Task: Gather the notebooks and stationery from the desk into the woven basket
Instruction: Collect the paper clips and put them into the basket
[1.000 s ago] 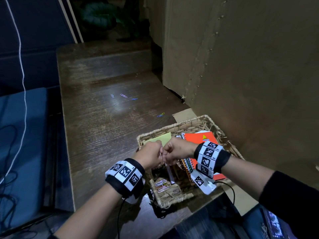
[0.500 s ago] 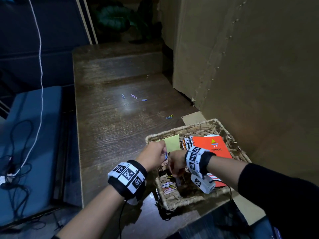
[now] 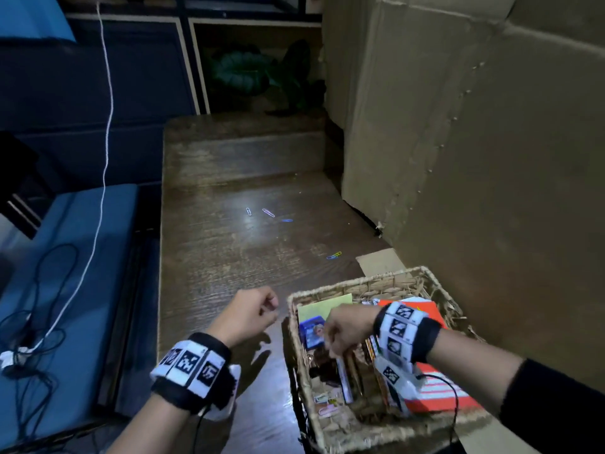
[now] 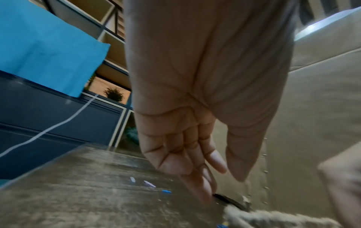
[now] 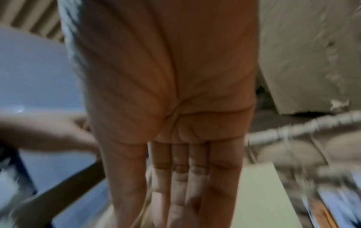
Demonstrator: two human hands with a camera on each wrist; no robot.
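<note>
The woven basket [image 3: 360, 284] stands at the desk's near right corner. In it lie an orange spiral notebook [image 3: 425, 304], a yellow-green sticky pad [image 3: 324, 306], a blue packet [image 3: 312, 330], a pen-like stick [image 3: 344, 380] and several paper clips [image 3: 324, 404]. My right hand [image 3: 337, 339] is low inside the basket; the blurred right wrist view shows its fingers [image 5: 179, 177] straight and nothing plainly held. My left hand [image 3: 262, 309] hovers over the desk just left of the basket, with loosely curled fingers [image 4: 195, 166] that hold nothing. Loose paper clips [image 3: 268, 213] lie mid-desk, and another pair [image 3: 334, 255] lies nearer the basket.
A tall cardboard box [image 3: 474, 158] walls off the desk's right side, close behind the basket. Left of the desk is a blue cushioned seat [image 3: 65, 257] with black cables [image 3: 32, 322] and a white cord [image 3: 106, 126]. The wooden desk [image 3: 212, 273] steps up at the back.
The hands, together over the basket a second ago, have parted. My left hand has drawn back left, out over the desk. My right hand has stayed down in the basket.
</note>
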